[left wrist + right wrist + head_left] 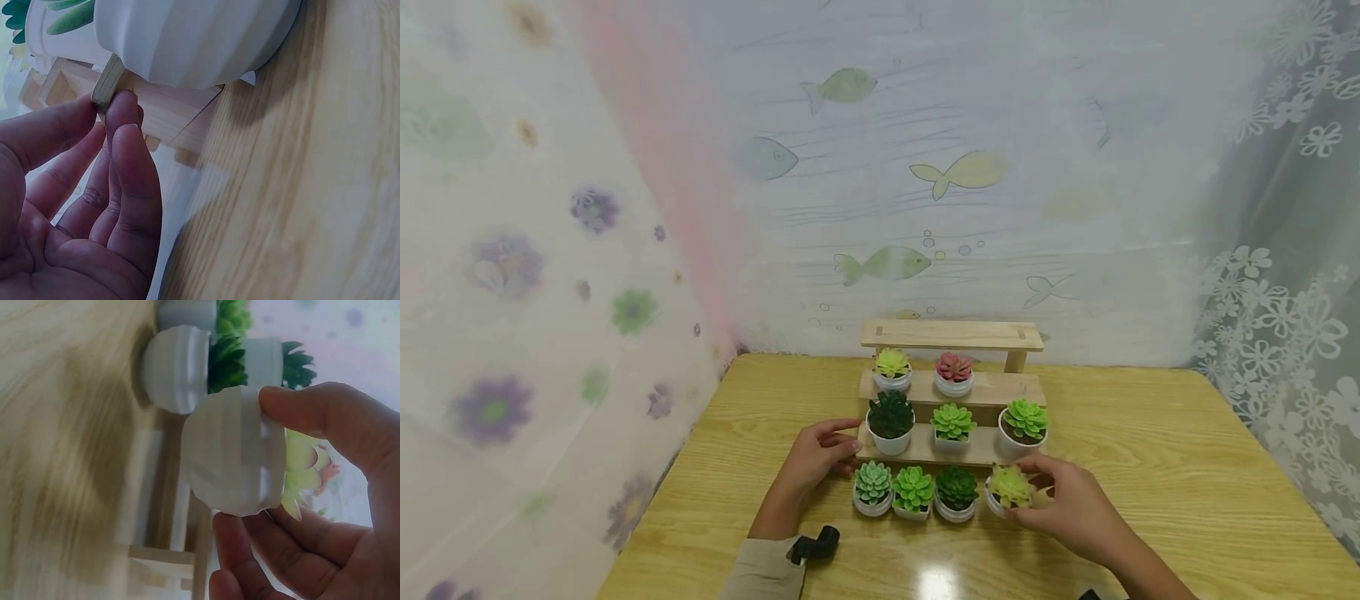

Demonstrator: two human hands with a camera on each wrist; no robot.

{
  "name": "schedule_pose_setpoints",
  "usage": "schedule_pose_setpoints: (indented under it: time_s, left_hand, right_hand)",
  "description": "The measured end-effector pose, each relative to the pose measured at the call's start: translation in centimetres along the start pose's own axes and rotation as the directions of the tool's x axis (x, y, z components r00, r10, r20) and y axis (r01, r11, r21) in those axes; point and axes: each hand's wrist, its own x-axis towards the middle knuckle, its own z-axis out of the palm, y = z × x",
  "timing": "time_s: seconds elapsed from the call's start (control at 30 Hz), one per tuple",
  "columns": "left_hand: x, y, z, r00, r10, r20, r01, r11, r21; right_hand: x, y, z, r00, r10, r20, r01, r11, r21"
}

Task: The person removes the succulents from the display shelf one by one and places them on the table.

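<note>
1. The left forearm, in a beige sleeve [766, 570], rises from the lower edge of the head view; the left hand [818, 456] reaches the left end of the wooden shelf's [951, 335] lowest step.
2. The right forearm slants in from the lower right, bringing the right hand [1066, 502] to the right end of the front row of pots.
3. The left thumb and forefinger pinch the step's edge, the other fingers loosely bent.
4. The right hand clamps the yellow succulent pot [1011, 487], thumb on one side of the rim, fingers on the other.
5. That pot is in front of the shelf, just beside the dark green succulent [957, 492]; in the right wrist view its base looks clear of the counter [1150, 442].
</note>
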Motion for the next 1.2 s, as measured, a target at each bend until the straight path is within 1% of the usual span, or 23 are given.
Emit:
schedule_pose_setpoints:
  time_s: [0.27,0.4,0.53,0.83,1.2]
  left_hand:
    - [0.1,0.0,0.0,1.0,-0.004,-0.002,0.004,1.0,0.002]
    - [0.1,0.0,0.0,1.0,0.0,0.0,0.0,1.0,0.004]
    - [0.0,0.0,0.0,1.0,0.002,0.002,-0.002,1.0,0.0]
    - [0.0,0.0,0.0,1.0,0.006,0.006,-0.006,1.0,-0.001]
    - [0.0,0.2,0.0,1.0,-0.015,-0.004,0.015,1.0,0.008]
  right_hand:
    - [0.4,0.7,0.5,1.0,0.024,0.005,-0.024,1.0,0.006]
    - [0.6,1.3,0.9,1.0,0.001,0.003,-0.001,1.0,-0.001]
    - [0.8,1.7,1.2,1.0,-0.003,-0.001,0.003,1.0,-0.002]
    - [1.1,2.3,1.8,1.0,0.014,0.004,-0.014,1.0,0.013]
    - [1.4,2.3,2.4,1.0,0.029,0.006,-0.029,0.999,0.033]
